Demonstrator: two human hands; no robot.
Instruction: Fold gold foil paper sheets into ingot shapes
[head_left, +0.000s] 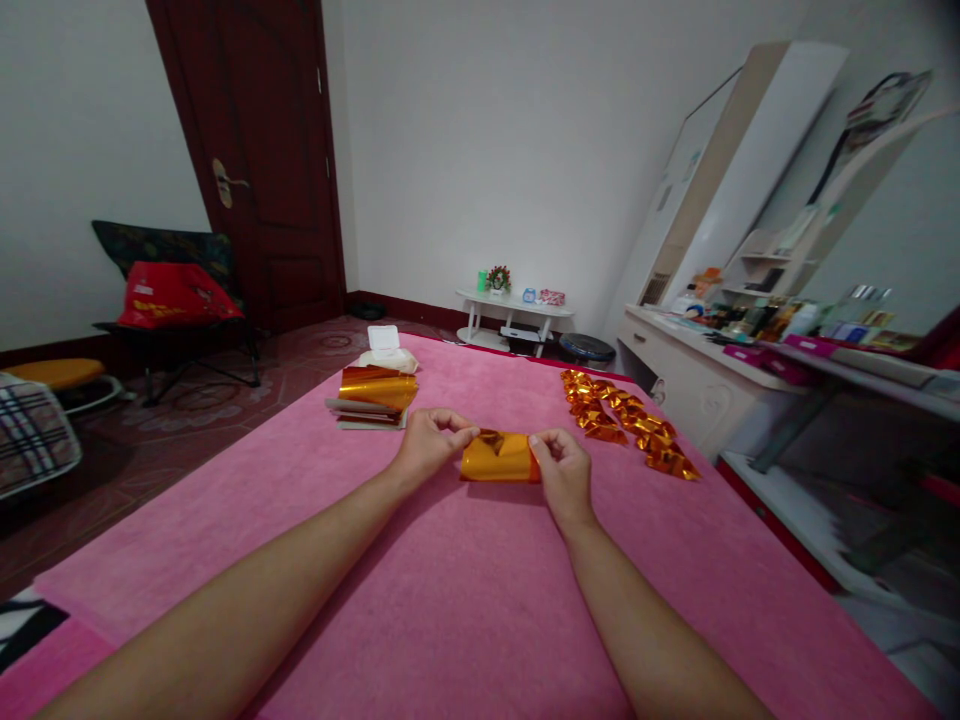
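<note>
Between my hands, just over the pink cloth [465,590], is a curved sheet of shiny gold foil paper [495,463]. My left hand [435,443] pinches its upper left corner between thumb and fingers. At the opposite end my right hand [561,473] grips the right edge, where an orange-red strip shows. A stack of gold foil sheets [379,390] with grey-brown backing lies to the left, beyond my left hand. Over on the right, two rows of folded gold foil pieces [634,420] rest on the cloth.
Behind the foil stack sits a white pack with its lid raised [384,342]. A dressing table [675,360] crowded with bottles stands along the right side. Past the far edge are a low white shelf [517,303] and a round dark stool [587,348]. A folding chair [172,300] holds a red bag.
</note>
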